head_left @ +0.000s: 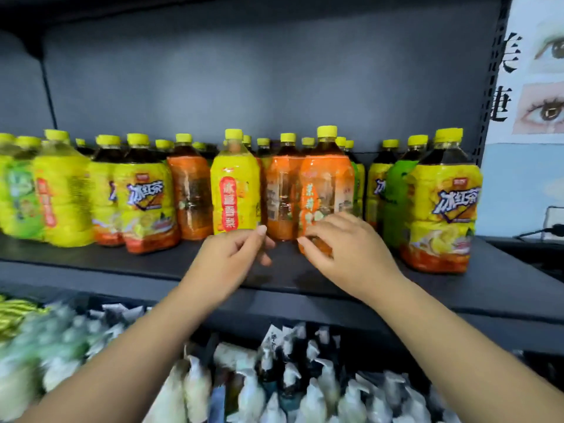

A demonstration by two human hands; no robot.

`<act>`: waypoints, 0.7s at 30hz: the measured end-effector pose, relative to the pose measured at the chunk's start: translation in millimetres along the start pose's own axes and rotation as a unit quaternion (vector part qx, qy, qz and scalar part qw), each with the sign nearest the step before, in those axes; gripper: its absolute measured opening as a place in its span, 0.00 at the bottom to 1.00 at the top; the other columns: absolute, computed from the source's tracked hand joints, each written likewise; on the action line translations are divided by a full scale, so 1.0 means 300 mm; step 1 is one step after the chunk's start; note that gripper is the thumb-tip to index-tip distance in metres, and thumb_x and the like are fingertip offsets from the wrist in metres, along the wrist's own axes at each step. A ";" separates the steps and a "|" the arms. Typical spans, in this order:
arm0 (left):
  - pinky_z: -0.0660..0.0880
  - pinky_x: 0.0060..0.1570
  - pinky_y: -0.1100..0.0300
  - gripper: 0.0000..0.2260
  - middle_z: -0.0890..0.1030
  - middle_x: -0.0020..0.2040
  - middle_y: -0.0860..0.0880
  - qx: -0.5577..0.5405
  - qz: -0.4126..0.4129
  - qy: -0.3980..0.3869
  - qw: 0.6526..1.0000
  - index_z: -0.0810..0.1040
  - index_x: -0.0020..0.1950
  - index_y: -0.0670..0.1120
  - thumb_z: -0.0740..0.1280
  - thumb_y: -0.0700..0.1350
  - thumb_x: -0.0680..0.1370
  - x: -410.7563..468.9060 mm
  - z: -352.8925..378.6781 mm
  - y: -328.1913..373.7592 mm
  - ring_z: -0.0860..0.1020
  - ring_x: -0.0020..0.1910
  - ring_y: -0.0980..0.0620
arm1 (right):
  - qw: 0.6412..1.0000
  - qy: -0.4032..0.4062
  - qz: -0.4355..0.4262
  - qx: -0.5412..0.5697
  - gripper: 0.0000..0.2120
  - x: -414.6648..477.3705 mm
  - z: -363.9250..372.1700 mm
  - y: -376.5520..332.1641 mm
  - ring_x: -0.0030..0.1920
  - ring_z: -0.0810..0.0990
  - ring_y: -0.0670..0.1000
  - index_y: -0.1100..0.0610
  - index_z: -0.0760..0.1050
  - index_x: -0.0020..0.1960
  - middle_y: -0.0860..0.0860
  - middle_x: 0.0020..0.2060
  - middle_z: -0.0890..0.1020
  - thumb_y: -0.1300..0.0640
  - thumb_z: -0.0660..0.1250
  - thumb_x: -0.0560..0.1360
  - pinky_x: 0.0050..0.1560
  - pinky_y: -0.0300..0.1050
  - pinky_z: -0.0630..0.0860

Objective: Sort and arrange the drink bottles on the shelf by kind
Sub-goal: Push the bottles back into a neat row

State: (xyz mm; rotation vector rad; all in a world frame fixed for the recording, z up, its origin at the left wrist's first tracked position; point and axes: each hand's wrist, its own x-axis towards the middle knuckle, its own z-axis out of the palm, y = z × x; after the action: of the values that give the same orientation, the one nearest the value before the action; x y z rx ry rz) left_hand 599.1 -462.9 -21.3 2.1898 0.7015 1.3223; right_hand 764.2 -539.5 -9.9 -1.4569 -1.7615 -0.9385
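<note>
On the dark shelf (122,264) stands a row of yellow-capped tea bottles. At the far left is a green-labelled bottle (18,203), then yellow iced-tea bottles (146,203) with red bases, an orange-labelled bottle (190,196), and a yellow pear-drink bottle (235,196) bearing a red strip. The left hand (232,251) hovers at its foot, fingers loosely half-curled, holding nothing. The right hand (341,242) grips an orange jasmine-tea bottle (328,178) low down, fingers wrapped across its front. Further right stands a front iced-tea bottle (442,209).
</note>
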 end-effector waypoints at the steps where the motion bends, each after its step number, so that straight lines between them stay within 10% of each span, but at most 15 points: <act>1: 0.68 0.36 0.70 0.15 0.80 0.28 0.62 0.024 -0.006 0.001 1.000 0.77 0.33 0.57 0.57 0.54 0.77 -0.032 -0.070 -0.036 0.75 0.33 0.61 | 1.000 -0.022 0.004 -0.009 0.17 0.000 0.023 -0.045 0.35 0.80 0.54 0.56 0.81 0.37 0.50 0.33 0.82 0.48 0.57 0.71 0.38 0.42 0.75; 21: 0.61 0.60 0.63 0.25 0.77 0.61 0.48 0.303 0.011 -0.048 0.952 0.75 0.62 0.45 0.51 0.57 0.75 -0.178 -0.623 -0.485 0.70 0.64 0.49 | 0.979 -0.197 0.021 0.051 0.18 0.154 0.450 -0.593 0.61 0.71 0.51 0.56 0.71 0.63 0.50 0.59 0.76 0.48 0.57 0.78 0.57 0.43 0.67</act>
State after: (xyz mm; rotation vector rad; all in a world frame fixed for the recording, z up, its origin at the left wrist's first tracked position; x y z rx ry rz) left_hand 384.0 -362.2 -71.1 2.7165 1.1672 1.0949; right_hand 575.4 -423.1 -62.8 -1.6898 -2.0147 -0.5516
